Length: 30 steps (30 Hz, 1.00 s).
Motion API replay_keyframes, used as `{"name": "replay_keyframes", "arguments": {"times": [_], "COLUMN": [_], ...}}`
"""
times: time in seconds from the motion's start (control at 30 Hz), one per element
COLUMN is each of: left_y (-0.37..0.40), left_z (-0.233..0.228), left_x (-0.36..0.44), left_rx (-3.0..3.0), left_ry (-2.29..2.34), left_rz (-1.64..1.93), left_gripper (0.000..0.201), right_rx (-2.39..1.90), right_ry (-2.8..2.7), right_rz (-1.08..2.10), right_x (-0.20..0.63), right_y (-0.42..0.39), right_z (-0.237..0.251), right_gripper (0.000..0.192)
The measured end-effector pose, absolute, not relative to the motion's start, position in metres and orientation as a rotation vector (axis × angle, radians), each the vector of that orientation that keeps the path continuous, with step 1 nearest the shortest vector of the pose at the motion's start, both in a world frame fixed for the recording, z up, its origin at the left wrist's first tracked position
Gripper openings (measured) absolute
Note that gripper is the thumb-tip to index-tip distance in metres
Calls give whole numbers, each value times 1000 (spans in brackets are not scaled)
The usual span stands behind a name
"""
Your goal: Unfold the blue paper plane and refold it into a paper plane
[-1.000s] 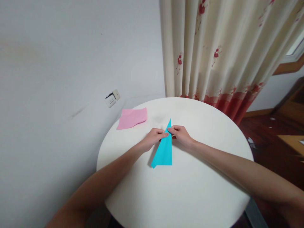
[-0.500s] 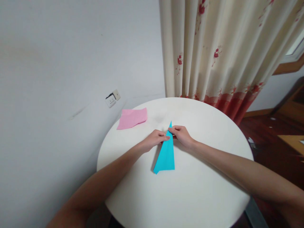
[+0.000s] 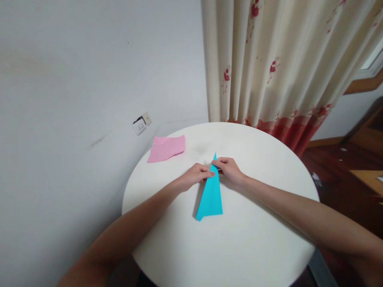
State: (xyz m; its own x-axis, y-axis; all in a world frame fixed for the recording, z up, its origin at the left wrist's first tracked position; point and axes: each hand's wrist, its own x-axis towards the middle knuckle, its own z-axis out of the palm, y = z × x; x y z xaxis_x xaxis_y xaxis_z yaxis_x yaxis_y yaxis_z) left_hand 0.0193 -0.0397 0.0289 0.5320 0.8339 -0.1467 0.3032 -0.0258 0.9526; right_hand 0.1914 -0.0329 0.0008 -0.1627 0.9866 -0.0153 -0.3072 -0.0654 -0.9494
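Observation:
A sheet of turquoise paper (image 3: pixel 211 197), folded into a long narrow triangle, is held just over the middle of the white round table (image 3: pixel 257 239). Its sharp tip points away from me and its wide end points toward me. My left hand (image 3: pixel 197 175) pinches the paper's left edge, thumb on top. Nearer the tip, my right hand (image 3: pixel 229 168) grips the right edge between thumb and fingers. The fingers beneath the paper are partly hidden. At the table's far left lies a piece of pink paper (image 3: pixel 167 148), slightly creased and apart from both hands.
A white wall (image 3: pixel 89 79) with a socket (image 3: pixel 139 126) borders the table on the left. Behind it hangs a cream curtain (image 3: pixel 269 59) with red flowers. A wooden piece of furniture (image 3: pixel 366 179) stands on the dark floor at right.
The wide end of the turquoise paper has swung slightly to the right. Both hands keep their pinch at nearly the same spots. The pink paper has not moved.

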Motion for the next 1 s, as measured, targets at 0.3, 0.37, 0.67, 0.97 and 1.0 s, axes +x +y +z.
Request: {"name": "replay_keyframes", "arguments": {"times": [0.3,0.37,0.67,0.97,1.0], "left_y": [-38,-38,-40,-45,-45], "left_z": [25,24,24,30,30], "left_x": [19,18,19,20,21], "left_rx": [1574,1582,1610,1625,1634], "left_ry": [1035,1033,981,963,965], "left_rz": [635,628,600,521,510], "left_gripper": [46,46,49,47,48], "right_rx": [-763,-760,-893,-946,-944], "right_ry": [-954,-945,-966,-993,-991], "right_rz": [1755,1767,1623,1434,1419], "right_x": [186,185,193,202,203], "right_y": [-44,-44,-34,-18,-16], "right_z": [3,4,6,3,3], "right_gripper": [33,31,29,28,28]}}
